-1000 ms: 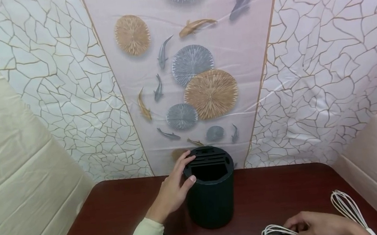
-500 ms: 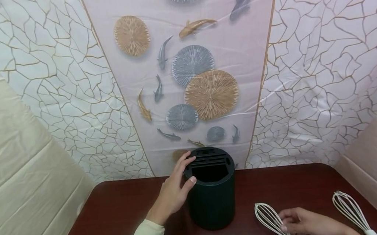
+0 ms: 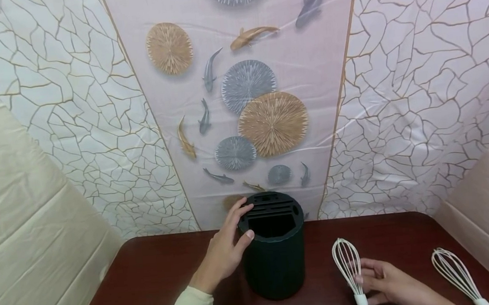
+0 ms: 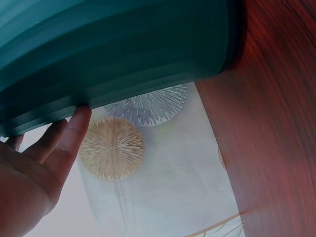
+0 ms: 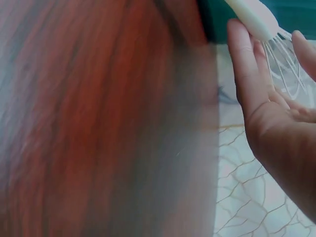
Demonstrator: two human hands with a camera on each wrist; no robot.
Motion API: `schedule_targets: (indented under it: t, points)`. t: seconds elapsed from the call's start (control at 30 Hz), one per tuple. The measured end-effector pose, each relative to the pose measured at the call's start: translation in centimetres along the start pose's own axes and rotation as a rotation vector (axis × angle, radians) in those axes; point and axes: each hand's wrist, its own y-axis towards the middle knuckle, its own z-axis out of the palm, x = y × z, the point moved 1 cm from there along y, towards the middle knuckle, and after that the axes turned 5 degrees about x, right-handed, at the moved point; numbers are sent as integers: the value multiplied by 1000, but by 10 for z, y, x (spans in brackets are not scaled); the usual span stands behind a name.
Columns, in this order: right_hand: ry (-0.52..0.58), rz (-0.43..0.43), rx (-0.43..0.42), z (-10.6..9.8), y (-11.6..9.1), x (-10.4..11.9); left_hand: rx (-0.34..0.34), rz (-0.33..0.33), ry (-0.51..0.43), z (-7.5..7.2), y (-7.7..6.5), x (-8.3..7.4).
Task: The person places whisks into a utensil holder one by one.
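A dark green round utensil holder (image 3: pixel 275 269) stands upright on the table, its black slotted top (image 3: pixel 272 210) having one wide opening in front. My left hand (image 3: pixel 222 252) rests against its upper left side, thumb and fingers spread and fairly straight; the left wrist view shows fingertips (image 4: pixel 83 114) touching the wall. To the right of the holder, my right hand (image 3: pixel 388 280) pinches a whisk (image 3: pixel 362 303) between thumb and fingers near where wires meet handle. That whisk is wires up, its white handle (image 5: pixel 254 19) pointing down. The left thumb is hidden in the left wrist view.
A second white whisk (image 3: pixel 480 302) lies on the table's right side, wires pointing away. The dark red wooden table (image 3: pixel 151 284) ends at a patterned cloth backdrop (image 3: pixel 242 124), with pale padded panels (image 3: pixel 31 236) on either side.
My right hand has raised the whisk and moved it away from me, turning it from lying sideways to wires up. My left hand and the utensil holder have stayed in place.
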Motion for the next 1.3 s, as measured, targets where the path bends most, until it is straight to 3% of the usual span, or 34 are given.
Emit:
schedule_targets:
  t: [0.2, 0.33, 0.6, 0.87, 1.0, 1.3]
  points:
    - [-7, -83, -66, 10, 4, 17, -5, 4, 1, 1, 0, 0]
    - [-42, -131, -166, 19, 5, 29, -17, 18, 6, 1, 0, 0]
    - [-76, -158, -390, 42, 10, 60, -12, 16, 6, 1, 0, 1]
    - [-36, -160, -573, 54, 18, 86, -4, 3, -14, 1, -2, 1]
    - [-22, -154, -598, 58, 22, 94, -10, 10, -2, 1, -3, 2]
    - [-25, -177, -570, 66, 32, 120, 5, 14, -4, 0, 1, 1]
